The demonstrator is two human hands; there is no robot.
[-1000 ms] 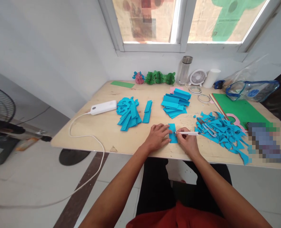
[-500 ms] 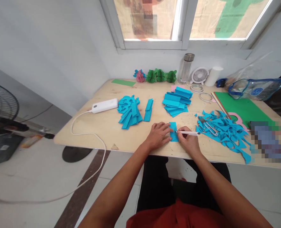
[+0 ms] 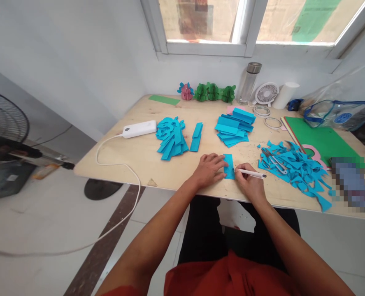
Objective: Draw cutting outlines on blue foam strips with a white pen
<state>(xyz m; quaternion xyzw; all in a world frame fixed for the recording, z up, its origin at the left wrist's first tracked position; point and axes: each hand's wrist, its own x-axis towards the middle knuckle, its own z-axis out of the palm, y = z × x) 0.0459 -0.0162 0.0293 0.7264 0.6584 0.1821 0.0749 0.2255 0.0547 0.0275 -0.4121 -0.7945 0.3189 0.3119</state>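
A small blue paper piece (image 3: 228, 167) lies near the table's front edge. My left hand (image 3: 209, 169) rests flat with fingers spread, its fingertips on the paper's left side. My right hand (image 3: 251, 185) grips a white pen (image 3: 252, 173), the tip at the paper's right edge. Beyond them is a stack of folded blue strips (image 3: 235, 128). Two blue strips (image 3: 196, 137) lie to the left, beside a pile of cut blue shapes (image 3: 171, 139). Blue scraps (image 3: 302, 168) are heaped on the right, with a cutter (image 3: 276, 161) on top.
A white power bank (image 3: 139, 129) with a cable lies at the table's left. Paper ornaments (image 3: 213, 92), a bottle (image 3: 250, 83), a small fan (image 3: 266, 94) and tape rolls (image 3: 261, 111) stand or lie along the back. Green sheets (image 3: 321, 137) and a clear pouch (image 3: 339, 115) occupy the right.
The view has shifted slightly. The pen tip has moved from the upper part of the paper to a little lower at its right edge. My left hand still rests on the paper.
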